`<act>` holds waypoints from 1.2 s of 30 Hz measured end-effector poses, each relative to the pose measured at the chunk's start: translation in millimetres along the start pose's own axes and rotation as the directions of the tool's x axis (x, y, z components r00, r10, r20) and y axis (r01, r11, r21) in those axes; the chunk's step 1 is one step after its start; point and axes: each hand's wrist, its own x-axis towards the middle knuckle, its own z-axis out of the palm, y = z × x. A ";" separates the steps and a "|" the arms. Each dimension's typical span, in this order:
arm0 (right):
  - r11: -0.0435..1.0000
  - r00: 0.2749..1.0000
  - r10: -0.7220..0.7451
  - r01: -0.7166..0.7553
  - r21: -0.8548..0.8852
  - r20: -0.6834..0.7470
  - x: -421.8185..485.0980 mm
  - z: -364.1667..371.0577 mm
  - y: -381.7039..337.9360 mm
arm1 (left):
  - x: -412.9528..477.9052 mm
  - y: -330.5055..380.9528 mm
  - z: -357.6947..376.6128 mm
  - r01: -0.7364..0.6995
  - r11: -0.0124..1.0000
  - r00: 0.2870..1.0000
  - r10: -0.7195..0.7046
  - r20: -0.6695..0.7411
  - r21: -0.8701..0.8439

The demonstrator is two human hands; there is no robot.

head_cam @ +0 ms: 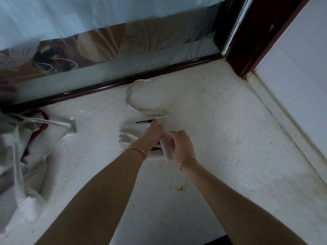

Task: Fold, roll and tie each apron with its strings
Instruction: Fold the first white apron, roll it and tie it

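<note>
Head: right hand (180,147) around apron roll (165,129)

The apron (165,137) is matt white cloth, soft and creased; its strings (131,96) look like flat woven tape. The table (221,138) looks like pale speckled stone, smooth with a faint sheen. The window frame (113,84) is dark, glossy lacquered wood, and its pane (88,32) is frosted glass. My left wrist's bangle (137,150) is polished gold-coloured metal.

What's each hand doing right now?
Left hand: on the apron; grip cannot be told.
Right hand: grips the apron's rolled edge.
</note>
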 end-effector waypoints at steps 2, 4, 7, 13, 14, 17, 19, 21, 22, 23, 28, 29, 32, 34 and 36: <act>1.000 0.999 -0.023 0.023 0.003 -0.026 1.7 0.0 -2.6 | -7.1 1.7 10.1 -0.020 0.998 0.999 0.021 0.030 -0.062; 1.000 1.000 -0.009 0.009 -0.015 0.010 6.1 -1.4 -2.1 | -8.3 2.6 16.2 -0.054 0.996 0.997 0.059 0.059 -0.078; 1.000 0.993 0.015 -0.014 -0.015 0.115 12.6 0.3 -4.1 | -0.9 2.0 2.0 -0.176 0.933 0.984 0.175 0.031 0.314; 0.984 0.983 0.120 -0.099 -0.145 0.142 20.6 23.4 -13.4 | -7.1 -26.8 -63.2 0.031 0.317 0.938 0.318 -0.137 0.948; 0.979 0.983 0.133 -0.110 -0.173 0.129 21.4 25.3 -15.7 | -6.5 -34.7 -75.1 0.081 0.324 0.940 0.289 -0.180 0.943; 0.940 0.980 0.165 -0.123 -0.318 0.108 22.1 28.1 -27.0 | -4.8 -59.8 -102.3 0.115 0.507 0.967 0.139 -0.213 0.854; 0.916 0.978 0.176 -0.121 -0.383 0.112 20.3 28.3 -33.0 | -5.0 -70.1 -109.9 0.064 0.557 0.971 0.156 -0.180 0.828; 0.903 0.976 0.186 -0.124 -0.411 0.115 19.2 30.2 -35.7 | -8.0 -73.6 -114.7 0.031 0.531 0.962 0.215 -0.170 0.847; 0.899 0.974 0.194 -0.129 -0.419 0.117 19.2 31.2 -36.0 | -9.3 -74.0 -116.6 0.029 0.527 0.959 0.224 -0.172 0.849; 0.894 0.972 0.202 -0.132 -0.428 0.122 19.5 32.5 -36.2 | -9.6 -75.4 -118.5 0.037 0.533 0.962 0.211 -0.175 0.845; 0.884 0.966 0.220 -0.138 -0.446 0.137 25.2 30.5 -34.3 | -16.6 -79.0 -122.9 -0.008 0.727 0.997 0.061 -0.052 0.686; 0.885 0.965 0.222 -0.138 -0.444 0.142 26.5 29.3 -33.2 | -18.7 -79.4 -123.4 -0.020 0.755 0.999 0.043 -0.019 0.655; 0.872 0.967 0.206 -0.113 -0.476 0.149 28.3 23.6 -29.3 | -25.7 -82.2 -127.1 -0.003 0.853 0.999 -0.024 0.046 0.522; 0.863 0.972 0.180 -0.083 -0.498 0.151 28.4 19.4 -25.1 | -31.8 -84.7 -130.4 0.056 0.928 0.991 -0.096 0.092 0.367; 0.854 0.974 0.157 -0.052 -0.518 0.162 29.7 15.0 -19.8 | -41.3 -83.2 -131.9 0.095 0.960 0.972 -0.147 0.185 0.262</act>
